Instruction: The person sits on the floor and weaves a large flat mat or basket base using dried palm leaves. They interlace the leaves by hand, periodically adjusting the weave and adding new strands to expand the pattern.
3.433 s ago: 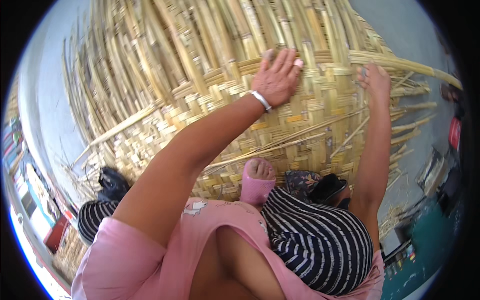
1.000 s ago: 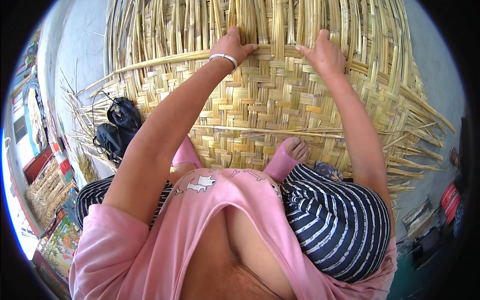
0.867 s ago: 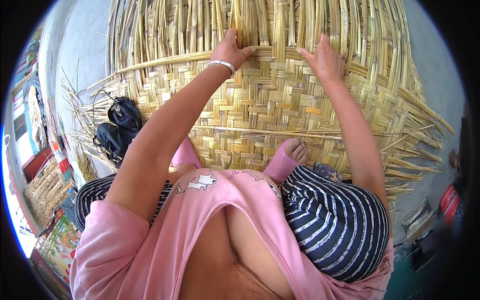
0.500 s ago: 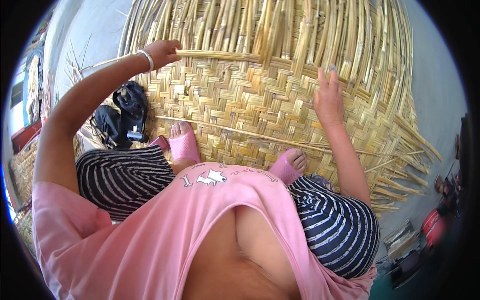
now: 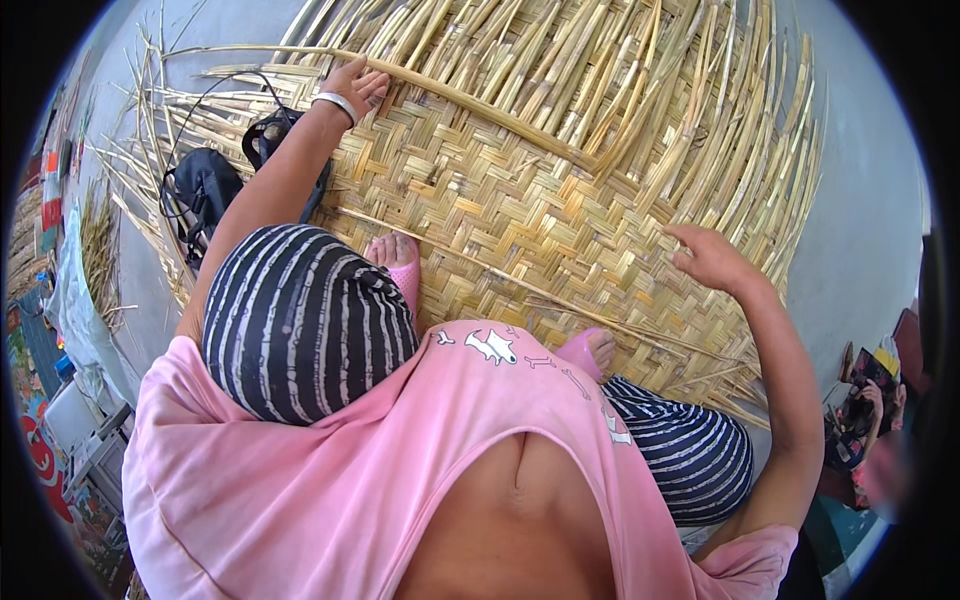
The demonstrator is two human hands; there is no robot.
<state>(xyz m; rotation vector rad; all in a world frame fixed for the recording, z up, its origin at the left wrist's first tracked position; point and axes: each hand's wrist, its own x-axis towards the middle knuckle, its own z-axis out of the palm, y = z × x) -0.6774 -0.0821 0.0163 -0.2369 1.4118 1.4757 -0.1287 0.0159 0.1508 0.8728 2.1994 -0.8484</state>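
Pink slippers (image 5: 407,284) stand on the woven cane mat (image 5: 520,235). Over its right part, the right hand (image 5: 714,257) is empty, thumb and forefinger apart. Leftward lies a black bag (image 5: 207,185), contents hidden. Farther, the left hand (image 5: 354,88) touches a long strip (image 5: 480,110); whether gripping, I cannot tell.

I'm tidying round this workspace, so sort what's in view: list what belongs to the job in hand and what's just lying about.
Part of the job:
wide yellowish mat of flat woven strips
long pale-yellow strip at the left hand
stiff straw-coloured unwoven lengths along its far side

Seemingly just lying about:
soft black bag, left of the mat
dry straw-coloured clump of stalks, farther left
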